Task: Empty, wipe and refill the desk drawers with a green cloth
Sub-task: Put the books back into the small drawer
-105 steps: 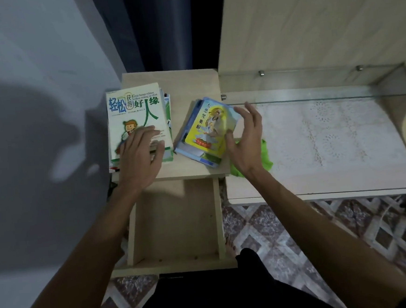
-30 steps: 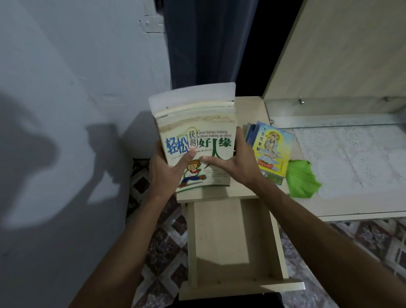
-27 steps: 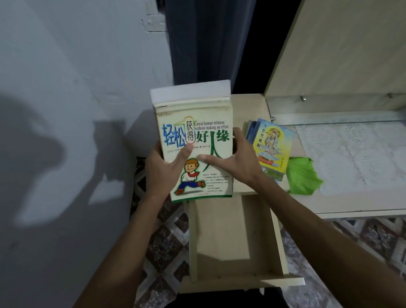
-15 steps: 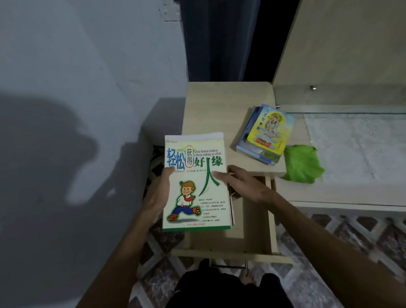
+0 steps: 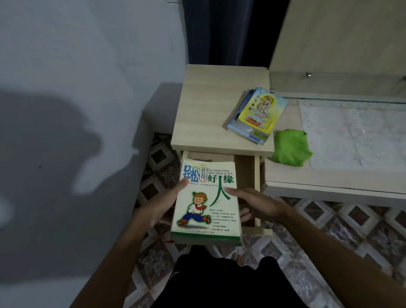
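A stack of books topped by a white and green cover with a cartoon boy (image 5: 208, 199) sits low over the open wooden drawer (image 5: 247, 174) of the small cabinet (image 5: 209, 119). My left hand (image 5: 162, 205) grips the stack's left edge, thumb on the cover. My right hand (image 5: 257, 203) holds the right edge, thumb on top and fingers underneath. A second stack with a yellow cover (image 5: 258, 115) lies on the cabinet top. The crumpled green cloth (image 5: 290, 150) rests on the desk beside it.
The desk (image 5: 345, 186) to the right carries a white lace mat under glass (image 5: 365, 129). A grey wall stands close on the left, a dark curtain (image 5: 213, 24) behind the cabinet. Patterned floor tiles (image 5: 349, 234) lie below, and my dark-clothed legs fill the bottom.
Both hands lifted the cartoon-cover stack off the cabinet top, then brought it down and toward me into the open drawer. The yellow stack and green cloth stayed put.
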